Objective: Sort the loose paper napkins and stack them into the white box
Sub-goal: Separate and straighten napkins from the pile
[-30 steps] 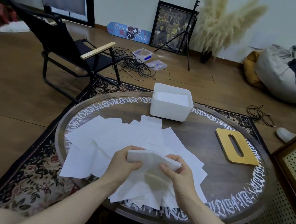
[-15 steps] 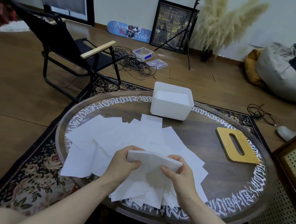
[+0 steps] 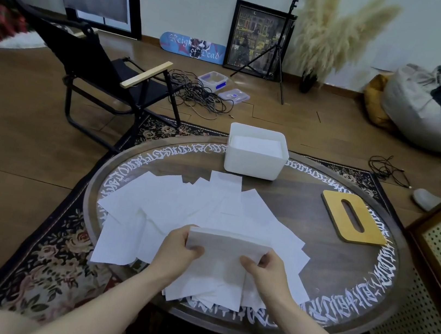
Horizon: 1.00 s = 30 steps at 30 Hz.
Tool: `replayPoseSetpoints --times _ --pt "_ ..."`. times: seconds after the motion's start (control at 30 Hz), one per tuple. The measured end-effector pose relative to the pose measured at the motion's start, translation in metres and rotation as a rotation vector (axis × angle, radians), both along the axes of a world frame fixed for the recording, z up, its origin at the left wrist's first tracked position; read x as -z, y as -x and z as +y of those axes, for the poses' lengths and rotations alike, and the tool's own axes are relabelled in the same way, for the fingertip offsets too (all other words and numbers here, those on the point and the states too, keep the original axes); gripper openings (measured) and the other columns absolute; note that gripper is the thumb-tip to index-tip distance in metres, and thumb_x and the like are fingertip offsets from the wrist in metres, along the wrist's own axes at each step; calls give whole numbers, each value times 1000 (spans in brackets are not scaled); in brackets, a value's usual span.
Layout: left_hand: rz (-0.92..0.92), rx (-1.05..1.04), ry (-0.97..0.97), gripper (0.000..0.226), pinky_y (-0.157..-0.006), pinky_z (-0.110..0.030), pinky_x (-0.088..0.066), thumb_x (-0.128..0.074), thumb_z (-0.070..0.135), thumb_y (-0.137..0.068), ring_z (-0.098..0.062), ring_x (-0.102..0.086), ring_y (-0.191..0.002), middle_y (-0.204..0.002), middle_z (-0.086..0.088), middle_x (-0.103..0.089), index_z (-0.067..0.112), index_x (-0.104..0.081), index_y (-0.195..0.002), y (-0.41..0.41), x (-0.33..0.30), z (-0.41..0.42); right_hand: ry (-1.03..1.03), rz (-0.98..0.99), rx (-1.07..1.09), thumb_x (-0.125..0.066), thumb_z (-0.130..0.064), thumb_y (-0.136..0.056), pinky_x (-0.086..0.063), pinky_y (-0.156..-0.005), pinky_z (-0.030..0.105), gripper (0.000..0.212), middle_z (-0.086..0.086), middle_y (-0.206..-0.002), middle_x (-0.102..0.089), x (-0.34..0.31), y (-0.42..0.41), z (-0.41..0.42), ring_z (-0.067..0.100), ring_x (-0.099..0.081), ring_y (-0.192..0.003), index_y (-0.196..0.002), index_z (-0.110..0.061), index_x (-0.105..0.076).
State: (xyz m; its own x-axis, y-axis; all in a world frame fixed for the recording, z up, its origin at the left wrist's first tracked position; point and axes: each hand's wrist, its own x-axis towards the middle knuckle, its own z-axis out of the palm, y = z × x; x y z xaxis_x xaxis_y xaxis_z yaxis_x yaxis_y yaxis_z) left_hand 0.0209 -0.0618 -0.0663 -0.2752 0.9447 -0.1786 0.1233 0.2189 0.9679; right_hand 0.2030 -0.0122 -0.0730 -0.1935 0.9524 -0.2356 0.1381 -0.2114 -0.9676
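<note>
Across the room from me, a blue skateboard deck (image 3: 192, 47) leaning against the wall carries the words "Reign of Dead" in ornate pale lettering. The rim of my round desk (image 3: 334, 275) is ringed with white calligraphic script, but I cannot make out any of it as words. The framed picture (image 3: 257, 36) beside the skateboard deck is too small and blurred for me to read anything on it.

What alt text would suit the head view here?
Both hands, left and right, grip a gathered stack of napkins above loose napkins spread over a round table; a white box stands beyond, a slotted wooden lid to the right.
</note>
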Motion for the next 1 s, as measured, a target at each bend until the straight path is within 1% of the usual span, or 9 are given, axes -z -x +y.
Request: replayPoseSetpoints --times 0.1,0.17,0.3,0.4,0.5,0.7,0.77,0.83,1.0 --pt "-3 -33 8 29 -79 -36 -54 -60 -6 -83 -19 -67 -90 -91 3 -72 21 -67 -88 0 -1 -1 5 -13 18 -59 4 -89 -55 -73 24 22 -1 -97 -71 -5 -1 0 14 -67 -91 -100 -14 -64" --pt "1 -71 8 21 -77 -39 -55 -62 -1 -83 -21 -68 -88 -90 1 -72 19 -68 -88 1 -2 0 8 8 37 -58 3 -89 -56 -74 28 20 0 -95 -73 -12 -1 1 15 -69 -88 -101 -11 -64" --pt "11 -136 -3 6 -51 -25 -47 -65 7 -85 -20 -65 -71 -82 -2 -71 13 -65 -85 0 -10 3 10 36 85 -60 0 -90 -55 -79 36 11 5 -91 -75 -23 -2 1 21 -70 -85 -99 -5 -65" --pt "-21 -192 -28 3 -43 -18 -41 -66 9 -86 -20 -59 -60 -78 -8 -69 7 -64 -86 -3 -17 5 16 40 116 -61 -5 -91 -54 -74 32 7 7 -90 -75 -28 -3 0 20 -69 -81 -97 -4 -65" --pt "-43 -235 -51 4 -54 -31 -49 -68 13 -86 -18 -58 -61 -80 -8 -71 10 -65 -86 -6 -20 10 -24 2 95 -61 -9 -92 -48 -57 23 5 4 -83 -75 -38 -1 2 11 -66 -67 -96 -7 -63" --pt "-157 -365 -101 4 -48 -17 -45 -67 11 -87 -18 -55 -62 -83 -11 -69 8 -64 -87 -8 -38 25 -141 -74 30 -63 -14 -91 -44 -55 13 13 3 -72 -70 -62 2 18 6 -57 -59 -99 -22 -57" --pt "-178 -376 -107 3 -48 -16 -45 -66 11 -88 -18 -54 -60 -85 -10 -69 8 -64 -88 -7 -45 33 -189 -99 42 -61 -12 -92 -41 -51 9 8 10 -66 -63 -66 3 28 12 -50 -58 -94 -19 -59" --pt "-151 -369 -130 1 -49 -16 -45 -64 12 -89 -18 -53 -61 -87 -12 -69 11 -64 -88 -5 -51 44 -218 -100 45 -60 -11 -92 -42 -52 11 3 27 -77 -58 -72 4 38 16 -46 -62 -90 -14 -61" --pt "-34 -322 -152 7 -71 -42 -56 -62 15 -85 -15 -60 -67 -81 -2 -67 22 -64 -86 3 -63 77 -237 -77 92 -61 -7 -90 -46 -60 17 4 5 -77 -71 -87 10 70 4 -54 -58 -88 -11 -62"
